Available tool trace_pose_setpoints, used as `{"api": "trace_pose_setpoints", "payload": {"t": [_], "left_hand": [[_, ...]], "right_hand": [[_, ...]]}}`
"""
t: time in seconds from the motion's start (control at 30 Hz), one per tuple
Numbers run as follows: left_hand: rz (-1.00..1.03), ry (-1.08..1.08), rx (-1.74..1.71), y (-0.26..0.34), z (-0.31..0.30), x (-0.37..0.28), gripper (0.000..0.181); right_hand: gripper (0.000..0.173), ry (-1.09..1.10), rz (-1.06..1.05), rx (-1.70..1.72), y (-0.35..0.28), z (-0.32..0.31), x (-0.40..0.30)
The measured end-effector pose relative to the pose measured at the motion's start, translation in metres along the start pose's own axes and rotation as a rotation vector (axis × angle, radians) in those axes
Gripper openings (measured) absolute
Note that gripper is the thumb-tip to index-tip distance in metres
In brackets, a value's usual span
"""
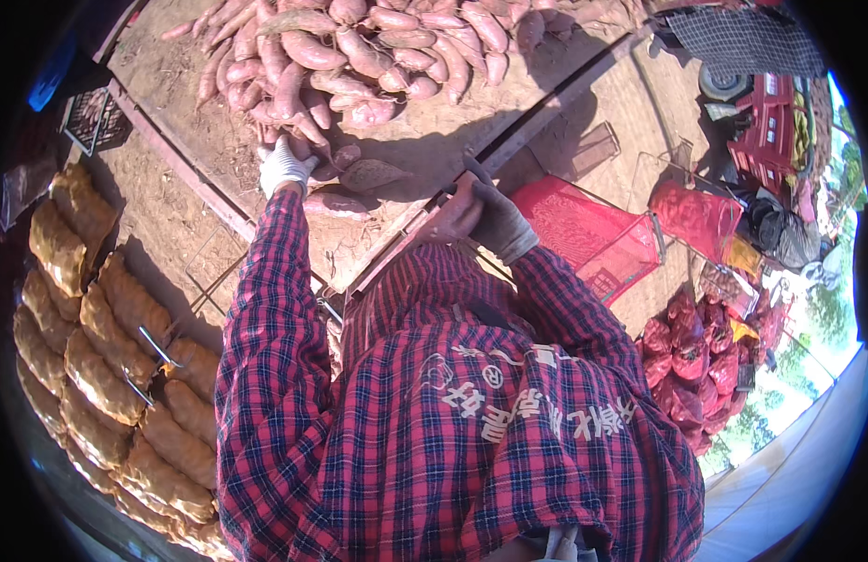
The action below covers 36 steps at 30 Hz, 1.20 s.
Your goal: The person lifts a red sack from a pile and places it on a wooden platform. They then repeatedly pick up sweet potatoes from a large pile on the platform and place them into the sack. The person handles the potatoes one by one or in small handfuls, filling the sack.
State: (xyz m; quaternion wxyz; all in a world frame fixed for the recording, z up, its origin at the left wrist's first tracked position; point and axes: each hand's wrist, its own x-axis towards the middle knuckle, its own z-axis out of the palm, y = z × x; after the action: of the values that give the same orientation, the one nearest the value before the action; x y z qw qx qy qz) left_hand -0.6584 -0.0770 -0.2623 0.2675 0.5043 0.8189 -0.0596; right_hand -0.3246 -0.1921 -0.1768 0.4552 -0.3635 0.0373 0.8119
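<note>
My left hand (pixel 284 167), in a white knit glove, reaches to the near edge of a heap of sweet potatoes (pixel 349 56), its fingers around a sweet potato (pixel 300 149). My right hand (pixel 500 214), in a greyish glove, holds another sweet potato (pixel 456 211) close to my body, above the rim of the sorting table (pixel 525 126). Between my hands a few loose sweet potatoes (pixel 369 175) lie on the dirty table top. Right of my right hand is a red mesh bag (pixel 571 218) on a wire frame.
Filled orange bags (pixel 107 365) are stacked at the left, with a black crate (pixel 96 119) above them. Filled red bags (pixel 694 358) are piled at the right. Red plastic crates (pixel 764 126) and a wheel (pixel 724 83) stand at the upper right. A metal frame (pixel 212 277) stands left of my forearm.
</note>
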Motion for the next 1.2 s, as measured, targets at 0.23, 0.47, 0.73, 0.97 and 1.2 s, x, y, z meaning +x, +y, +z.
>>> {"api": "trace_pose_setpoints", "payload": {"t": [0.23,0.47,0.73,0.97,1.2], "left_hand": [[-0.025,-0.004,0.0,-0.003,-0.002,-0.006,0.092],[-0.034,0.137,-0.309,-0.075,0.016,-0.043,0.084],[-0.213,-0.005,-0.979,-0.126,0.028,-0.137,0.081],[-0.098,-0.425,-1.571,-0.095,-0.021,-0.198,0.088],[0.147,-0.735,-1.467,-0.033,-0.053,-0.196,0.09]], "right_hand": [[0.067,0.003,-0.056,-0.011,-0.008,-0.012,0.022],[0.049,0.189,0.148,-0.284,0.004,-0.034,0.047],[0.057,-0.113,0.396,-0.281,0.076,-0.038,0.077],[0.05,-0.082,0.664,-0.111,0.064,-0.004,0.075],[0.039,-0.295,0.379,-0.258,0.072,0.021,0.081]]}}
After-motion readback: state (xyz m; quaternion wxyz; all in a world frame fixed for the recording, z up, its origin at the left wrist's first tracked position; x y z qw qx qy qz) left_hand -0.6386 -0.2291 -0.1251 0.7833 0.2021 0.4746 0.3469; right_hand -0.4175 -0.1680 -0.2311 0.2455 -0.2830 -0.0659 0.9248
